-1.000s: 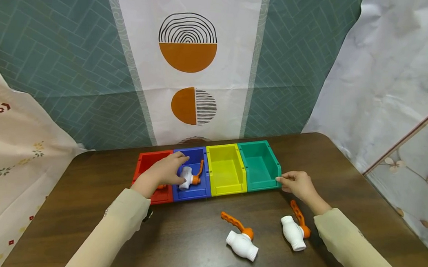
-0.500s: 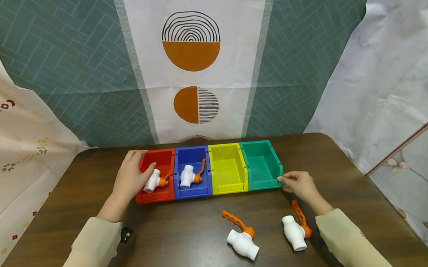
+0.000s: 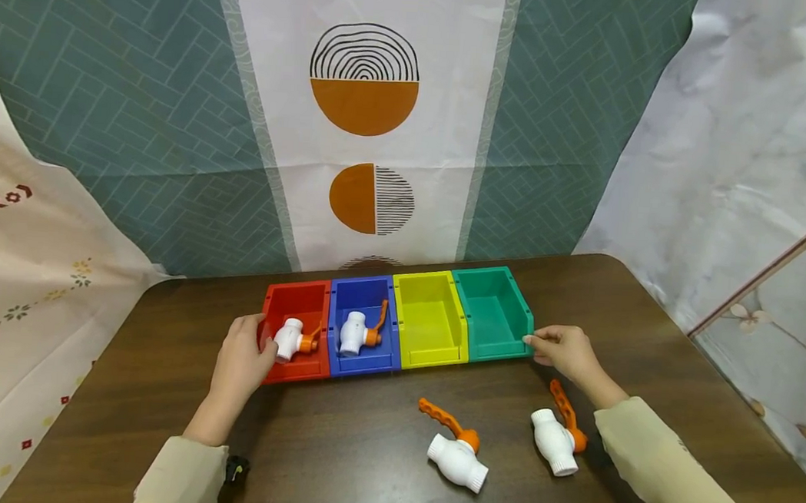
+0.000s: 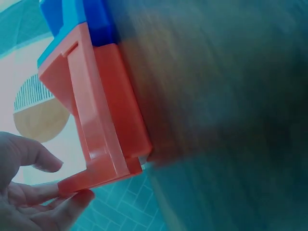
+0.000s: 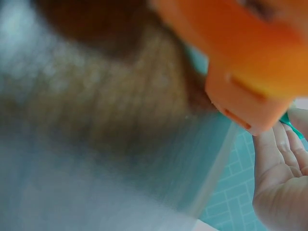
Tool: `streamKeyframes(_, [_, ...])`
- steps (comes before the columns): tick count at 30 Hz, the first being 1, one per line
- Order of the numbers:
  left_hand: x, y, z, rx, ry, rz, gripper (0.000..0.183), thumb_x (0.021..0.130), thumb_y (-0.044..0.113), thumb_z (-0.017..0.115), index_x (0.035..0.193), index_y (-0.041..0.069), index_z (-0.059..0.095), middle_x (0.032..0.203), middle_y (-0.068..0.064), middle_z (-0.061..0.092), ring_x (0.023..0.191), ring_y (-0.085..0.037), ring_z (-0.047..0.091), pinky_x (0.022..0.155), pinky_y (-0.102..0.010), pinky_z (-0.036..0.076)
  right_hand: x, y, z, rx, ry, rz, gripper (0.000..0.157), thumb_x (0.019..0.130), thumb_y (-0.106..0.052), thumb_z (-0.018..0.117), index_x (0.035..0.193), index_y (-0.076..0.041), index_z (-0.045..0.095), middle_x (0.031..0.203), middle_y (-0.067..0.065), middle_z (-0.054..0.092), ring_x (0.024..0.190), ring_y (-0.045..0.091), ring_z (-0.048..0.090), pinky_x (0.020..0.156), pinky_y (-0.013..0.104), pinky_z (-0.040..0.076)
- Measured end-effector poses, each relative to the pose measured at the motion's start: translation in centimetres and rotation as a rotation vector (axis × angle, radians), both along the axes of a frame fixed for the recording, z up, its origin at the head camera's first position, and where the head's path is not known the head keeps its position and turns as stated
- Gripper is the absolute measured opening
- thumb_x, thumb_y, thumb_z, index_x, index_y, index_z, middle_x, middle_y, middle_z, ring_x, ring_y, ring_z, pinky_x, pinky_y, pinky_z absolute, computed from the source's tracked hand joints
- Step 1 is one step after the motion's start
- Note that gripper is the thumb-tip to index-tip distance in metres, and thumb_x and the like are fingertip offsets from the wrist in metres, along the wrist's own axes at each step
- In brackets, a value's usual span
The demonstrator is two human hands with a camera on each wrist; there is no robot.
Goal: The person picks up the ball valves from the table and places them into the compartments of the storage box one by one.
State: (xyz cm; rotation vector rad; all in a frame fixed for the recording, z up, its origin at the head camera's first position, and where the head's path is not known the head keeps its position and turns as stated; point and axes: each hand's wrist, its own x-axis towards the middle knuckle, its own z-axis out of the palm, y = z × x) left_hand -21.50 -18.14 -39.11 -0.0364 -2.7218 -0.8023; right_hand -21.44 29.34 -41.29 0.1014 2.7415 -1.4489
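At the row's left end, my left hand [image 3: 238, 361] has its fingers round the side wall of the red bin [image 3: 306, 296]. In the left wrist view, fingertips [image 4: 82, 197] touch that wall's outside, while the thumb bends on the other side with a gap showing. My right hand [image 3: 566, 351] pinches the front right corner of the green bin [image 3: 489, 318] between thumb and fingers. One white ball valve [image 3: 288, 340] with an orange handle lies in the red bin, and another white valve [image 3: 352, 334] lies in the blue bin [image 3: 362, 287].
Between the blue and green bins sits the yellow bin [image 3: 429, 322]. Two more orange-handled valves lie on the brown table [image 3: 335, 447]: one front-centre valve [image 3: 458, 462] and one right-hand valve [image 3: 554, 441] near the right forearm. Patterned cloth [image 3: 174, 137] hangs behind.
My left hand has left the valve in the blue bin and moved left to the red bin's outer wall. My right hand has stayed at the green bin's corner.
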Motion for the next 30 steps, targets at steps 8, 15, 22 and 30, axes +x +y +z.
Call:
streamKeyframes(8, [0.5,-0.6,0.2,-0.048,-0.089,-0.009,0.05,0.085,0.007,0.051,0.129,-0.015,0.04,0.124,-0.035,0.049,0.107,-0.048,0.053,0.089,-0.056,0.043,0.1,-0.2,0.2,-0.029,-0.018,-0.006,0.038,0.088,-0.022,0.061,0.106,0.011,0.061,0.094,0.02,0.067,0.082,0.026,0.069,0.069,0.03,0.057])
streamKeyframes(15, [0.7,-0.8,0.0,-0.074,-0.115,-0.012,0.051,0.087,0.008,0.052,0.133,-0.011,0.039,0.126,-0.033,0.047,0.104,-0.048,0.055,0.084,-0.056,0.046,0.2,-0.2,0.2,-0.019,-0.022,-0.001,0.041,0.088,-0.025,0.061,0.108,0.012,0.06,0.097,0.022,0.066,0.082,0.027,0.069,0.069,0.03,0.057])
streamKeyframes(22, [0.7,-1.1,-0.3,-0.109,-0.091,-0.036,0.051,0.087,0.007,0.054,0.133,-0.009,0.039,0.119,-0.035,0.051,0.093,-0.048,0.059,0.078,-0.056,0.049,0.2,-0.2,0.0,-0.017,-0.022,-0.014,0.044,0.088,-0.028,0.061,0.109,0.01,0.06,0.101,0.023,0.065,0.084,0.027,0.069,0.07,0.031,0.057])
streamKeyframes(30, [0.8,-1.1,-0.3,-0.126,-0.082,-0.047,0.052,0.087,0.006,0.055,0.133,-0.01,0.038,0.117,-0.035,0.053,0.094,-0.047,0.06,0.079,-0.054,0.049,0.6,-0.5,0.3,0.05,-0.017,-0.016,0.054,0.087,-0.039,0.059,0.113,0.008,0.059,0.107,0.027,0.063,0.087,0.028,0.068,0.073,0.034,0.056])
